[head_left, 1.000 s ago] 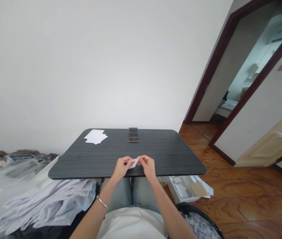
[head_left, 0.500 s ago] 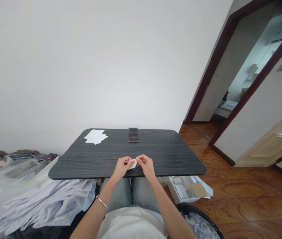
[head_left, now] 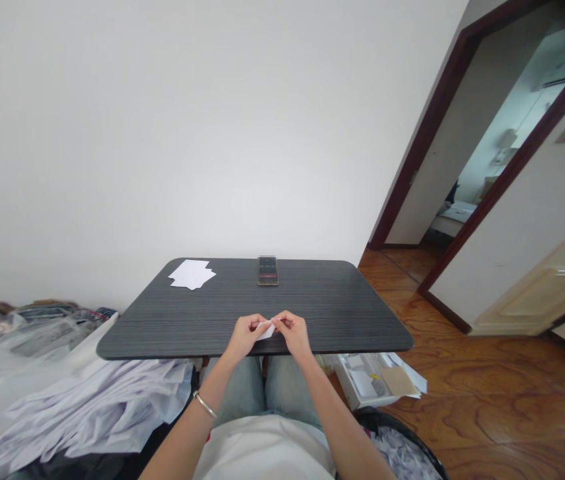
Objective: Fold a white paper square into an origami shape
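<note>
A small piece of white paper (head_left: 266, 331), seemingly folded, is pinched between both hands just above the front edge of the dark table (head_left: 322, 300). My left hand (head_left: 245, 333) grips its left side with thumb and fingers closed. On the other side, the fingertips of my right hand (head_left: 291, 328) pinch the paper's upper right corner. The fingers hide part of the paper. Several white paper sheets (head_left: 191, 274) lie loosely stacked at the table's back left. A phone (head_left: 267, 271) rests at the back middle.
White cloth or paper (head_left: 107, 407) is heaped at the lower left beside clear plastic wrapping (head_left: 52, 340). Right of my legs, a box of papers (head_left: 362, 380) stands below the table, near a black bin of scraps (head_left: 402, 453). A white wall (head_left: 262, 133) rises behind.
</note>
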`<state>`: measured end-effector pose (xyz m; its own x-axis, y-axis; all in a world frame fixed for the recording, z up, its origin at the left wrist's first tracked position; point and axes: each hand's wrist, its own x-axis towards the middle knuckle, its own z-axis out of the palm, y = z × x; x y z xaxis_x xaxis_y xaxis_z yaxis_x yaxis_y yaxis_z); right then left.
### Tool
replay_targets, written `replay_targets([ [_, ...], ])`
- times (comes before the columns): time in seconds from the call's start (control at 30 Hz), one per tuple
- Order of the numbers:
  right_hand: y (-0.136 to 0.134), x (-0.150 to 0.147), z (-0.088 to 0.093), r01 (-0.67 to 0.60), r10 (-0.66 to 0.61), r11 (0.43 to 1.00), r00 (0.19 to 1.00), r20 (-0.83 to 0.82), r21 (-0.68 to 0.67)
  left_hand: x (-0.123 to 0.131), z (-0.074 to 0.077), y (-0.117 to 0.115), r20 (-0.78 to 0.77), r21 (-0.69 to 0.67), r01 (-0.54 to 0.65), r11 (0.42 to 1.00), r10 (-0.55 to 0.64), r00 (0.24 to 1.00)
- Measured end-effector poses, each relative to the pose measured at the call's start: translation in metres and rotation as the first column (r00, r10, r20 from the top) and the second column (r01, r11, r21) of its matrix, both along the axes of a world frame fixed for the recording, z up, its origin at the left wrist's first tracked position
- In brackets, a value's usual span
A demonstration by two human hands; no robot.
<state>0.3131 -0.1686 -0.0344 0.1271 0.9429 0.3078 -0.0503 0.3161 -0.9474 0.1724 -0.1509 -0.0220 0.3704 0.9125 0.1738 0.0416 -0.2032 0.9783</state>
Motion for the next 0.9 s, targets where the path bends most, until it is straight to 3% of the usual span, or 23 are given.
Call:
replay_targets([
  [0.53,-0.0042,-0.0007,0.0013,0.024,-0.027,0.998,0.999,0.041,0.056,0.0001,-0.0009,0.0006,0.061,0.037,-0.015,0.999,0.013,0.998],
  [0.9,-0.0005,-0.0023,-0.0011,0.044,-0.044,0.999,0.994,0.100,-0.006,-0.0011,0.0006,-0.0004,0.048,0.059,-0.036,0.998,0.033,0.998],
])
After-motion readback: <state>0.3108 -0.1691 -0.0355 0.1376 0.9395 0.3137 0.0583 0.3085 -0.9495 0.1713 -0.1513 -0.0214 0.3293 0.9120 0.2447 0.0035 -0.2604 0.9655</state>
